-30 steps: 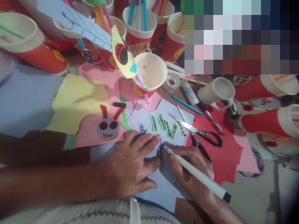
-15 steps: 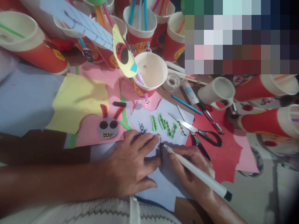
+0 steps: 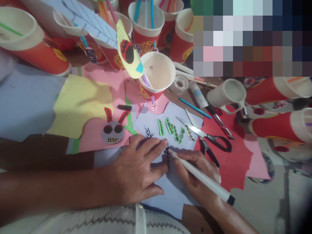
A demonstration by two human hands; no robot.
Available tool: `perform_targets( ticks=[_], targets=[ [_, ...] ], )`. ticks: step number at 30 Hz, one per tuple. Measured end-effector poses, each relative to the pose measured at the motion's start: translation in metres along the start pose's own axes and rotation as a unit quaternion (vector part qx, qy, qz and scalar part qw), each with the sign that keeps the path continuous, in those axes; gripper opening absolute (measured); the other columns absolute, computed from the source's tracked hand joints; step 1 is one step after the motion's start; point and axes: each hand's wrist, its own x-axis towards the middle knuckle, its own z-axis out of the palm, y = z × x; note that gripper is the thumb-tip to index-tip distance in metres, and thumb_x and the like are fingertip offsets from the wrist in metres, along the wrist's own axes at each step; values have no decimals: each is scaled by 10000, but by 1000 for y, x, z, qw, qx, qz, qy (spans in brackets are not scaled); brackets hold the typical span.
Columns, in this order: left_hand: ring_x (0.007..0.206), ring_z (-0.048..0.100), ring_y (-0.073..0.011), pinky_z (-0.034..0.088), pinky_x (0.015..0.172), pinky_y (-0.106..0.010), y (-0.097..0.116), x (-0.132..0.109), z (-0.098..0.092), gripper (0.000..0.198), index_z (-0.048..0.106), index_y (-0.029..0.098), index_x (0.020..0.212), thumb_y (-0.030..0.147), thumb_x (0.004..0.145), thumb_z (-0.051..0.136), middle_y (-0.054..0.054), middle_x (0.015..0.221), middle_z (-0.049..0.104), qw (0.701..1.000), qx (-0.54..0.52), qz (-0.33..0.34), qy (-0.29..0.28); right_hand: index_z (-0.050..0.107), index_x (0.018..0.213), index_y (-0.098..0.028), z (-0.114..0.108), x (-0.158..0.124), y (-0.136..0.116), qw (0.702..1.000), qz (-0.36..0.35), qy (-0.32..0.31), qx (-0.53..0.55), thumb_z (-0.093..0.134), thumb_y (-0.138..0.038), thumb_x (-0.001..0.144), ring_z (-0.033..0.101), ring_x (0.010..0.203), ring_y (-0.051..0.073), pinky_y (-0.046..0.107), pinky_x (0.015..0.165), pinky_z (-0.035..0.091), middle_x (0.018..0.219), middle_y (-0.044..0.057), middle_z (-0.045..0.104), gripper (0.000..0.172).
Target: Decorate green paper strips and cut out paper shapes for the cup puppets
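In my right hand (image 3: 195, 172) is a white marker pen (image 3: 207, 178) with a black end, its tip at a dark feather-like drawing (image 3: 168, 156) on pale blue paper (image 3: 168, 191). My left hand (image 3: 141, 169) lies spread on the same paper, fingers apart, just left of that drawing. A second leafy drawing (image 3: 148, 132) shows partly above my left fingers. Small green patterned cutouts (image 3: 170, 126) lie beyond my hands. Black-handled scissors (image 3: 203, 134) rest open right of them. To the left sits a grey paper face (image 3: 112, 132) with red antennae.
A red and white paper cup (image 3: 157, 73) bearing a yellow bird-like cutout (image 3: 129, 52) stands ahead. Clear tape (image 3: 180, 84), a glue tube (image 3: 198, 94), a blue straw (image 3: 195, 108) and a white mug (image 3: 226, 95) lie around it. Red paper (image 3: 226, 165) spreads at right.
The marker pen's back end has swung slightly left and up, and its tip has shifted a little up along the drawing. My left hand stays in place.
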Motion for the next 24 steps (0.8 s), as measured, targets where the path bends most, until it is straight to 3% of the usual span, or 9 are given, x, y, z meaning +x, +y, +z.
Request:
perform_targets(
  ticks=[9,16,24],
  targets=[
    [1254,392,-359,271,968,-556,3,0,-2,478,628,226,1173,575,849,591,-209,1437,448,1000,-3,-20,-10,590,840,-236,-1,-5,1,999,11,28,-15,636,-230,848,680,533,124,210,532,565,673,-40,698,47],
    [1248,403,-363,280,958,-549,3,1,-2,476,628,226,1180,575,861,574,-214,1437,447,1000,-1,-14,-9,636,797,-229,-1,-4,-6,993,98,47,-52,642,-334,841,717,586,172,255,583,584,678,-11,729,114],
    [1266,396,-354,272,979,-549,5,1,-3,472,636,243,1176,577,844,601,-195,1453,440,999,-2,-28,-18,628,807,-232,1,-2,-5,995,89,45,-15,650,-297,840,708,576,163,247,562,581,685,-12,733,76]
  ],
)
